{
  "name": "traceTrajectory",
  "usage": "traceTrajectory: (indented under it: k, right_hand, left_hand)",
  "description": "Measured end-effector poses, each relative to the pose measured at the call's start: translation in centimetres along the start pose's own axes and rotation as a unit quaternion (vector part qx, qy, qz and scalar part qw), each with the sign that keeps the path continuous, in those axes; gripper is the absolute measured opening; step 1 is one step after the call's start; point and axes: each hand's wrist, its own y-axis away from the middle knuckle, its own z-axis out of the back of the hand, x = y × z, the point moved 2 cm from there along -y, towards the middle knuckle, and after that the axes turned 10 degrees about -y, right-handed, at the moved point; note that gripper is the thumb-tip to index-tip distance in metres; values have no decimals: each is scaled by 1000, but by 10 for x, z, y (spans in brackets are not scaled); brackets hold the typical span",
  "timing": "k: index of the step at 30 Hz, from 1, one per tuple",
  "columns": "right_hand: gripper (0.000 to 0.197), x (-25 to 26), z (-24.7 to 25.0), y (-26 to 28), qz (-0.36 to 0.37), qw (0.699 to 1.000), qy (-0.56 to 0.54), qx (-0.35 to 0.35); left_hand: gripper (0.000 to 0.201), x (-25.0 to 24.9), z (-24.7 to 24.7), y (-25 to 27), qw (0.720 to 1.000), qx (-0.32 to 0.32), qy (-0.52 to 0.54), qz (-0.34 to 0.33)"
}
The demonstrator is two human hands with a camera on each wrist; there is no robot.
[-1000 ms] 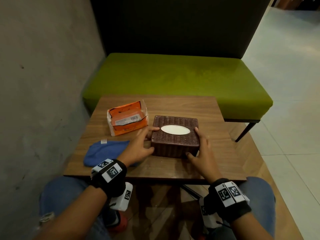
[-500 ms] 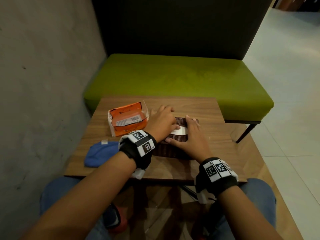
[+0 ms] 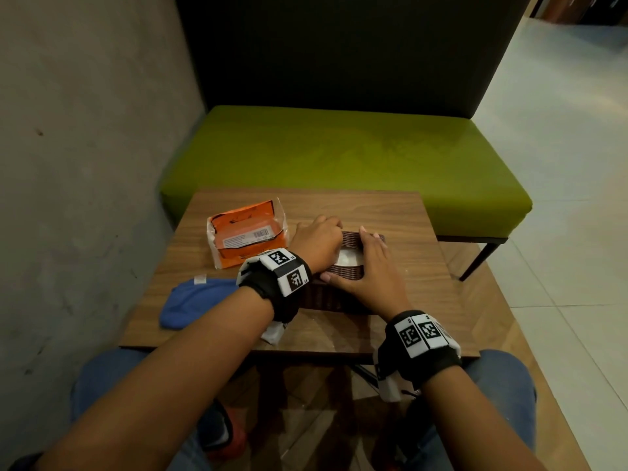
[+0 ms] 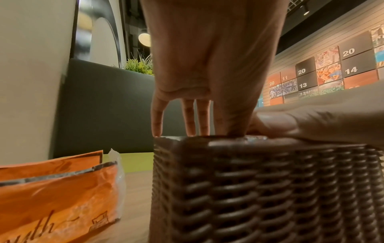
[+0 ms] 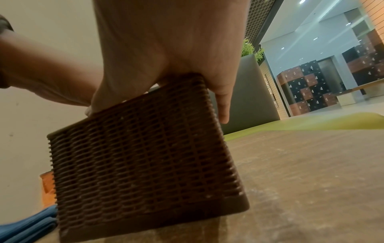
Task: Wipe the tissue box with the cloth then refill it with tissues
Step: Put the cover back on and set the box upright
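While the tissue box (image 3: 343, 290) sits on the table (image 3: 401, 212), both hands, left hand (image 3: 317, 243) and right hand (image 3: 368, 277), press flat-fingered on its top.

A small wooden table (image 3: 390, 212) stands against a grey concrete wall (image 3: 85, 130). Along its far edge runs a green bench seat (image 3: 339, 154) with a dark backrest (image 3: 339, 45). Pale floor tiles (image 3: 571, 164) spread to the right under dim indoor light.

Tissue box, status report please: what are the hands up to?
Left hand and right hand both flat on top of tissue box. Blue cloth untouched, tissue pack waiting. Nothing blocking.
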Motion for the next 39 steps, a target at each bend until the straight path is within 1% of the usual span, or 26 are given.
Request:
traceTrajectory:
  k: [4,6,8,9,12,13,15,17,20,23,29,31,32,34,35,36,38,39]
  right_hand:
    - [111,0,1,0,-1,1000,2,3]
    - [111,0,1,0,-4,1000,4,5]
    - [111,0,1,0,-5,1000,3,4]
    - [111,0,1,0,-4,1000,2,3]
    - [111,0,1,1,-2,1000,-4,4]
    - [110,0,1,1,-3,1000,-6,5]
    - [110,1,1,1,-4,1000,-6,5]
    - [111,0,2,1,-4,1000,-4,5]
    - [111,2,3,1,-4,1000,-3,9]
    - [113,2,4,2,-7,1000,-9,11]
    - [124,-3,1,1,-24,998,-50,2]
    - [127,-3,2,0,-22,997,-68,-2]
    - [127,-4,3,1,-19,996,-83,-8]
    - [120,-9,8,9,-15,992,-119,-34]
    - [114,-12,10,14,-8,991,-127,-51]
    - [107,-16,11,21,2,991,-121,-62]
    - [92,-21,10,31,17,994,-87,-60]
    - [87,-22,8,33,20,996,-71,-53]
  left_hand:
    - [9,10,-1,0,999,0,34,-22]
    - [14,13,-2,1,999,7,44,-28]
    - [20,11,-3,0,999,17,29,-31]
    - [19,9,-3,-2,999,22,17,-31]
    - [6,3,-1,-6,999,29,-6,-26]
    - [6,2,-2,-7,999,27,-10,-26]
    - [11,3,-3,-8,999,23,-4,-31]
    - [9,8,-3,-7,998,26,40,-37]
    - [3,17,0,-3,989,18,136,-48]
    - [8,20,2,2,978,-11,200,-58]
    - [9,18,-7,11,960,-69,269,-20]
    - [17,19,-12,15,950,-80,302,-6]
    - [25,21,-15,19,939,-90,331,5]
    - [43,29,-22,31,909,-119,397,41]
    - [53,32,-28,39,899,-130,414,58]
    - [62,34,-34,47,900,-132,410,68]
    - [75,31,-47,63,929,-106,348,73]
    - [78,27,-55,67,943,-87,314,68]
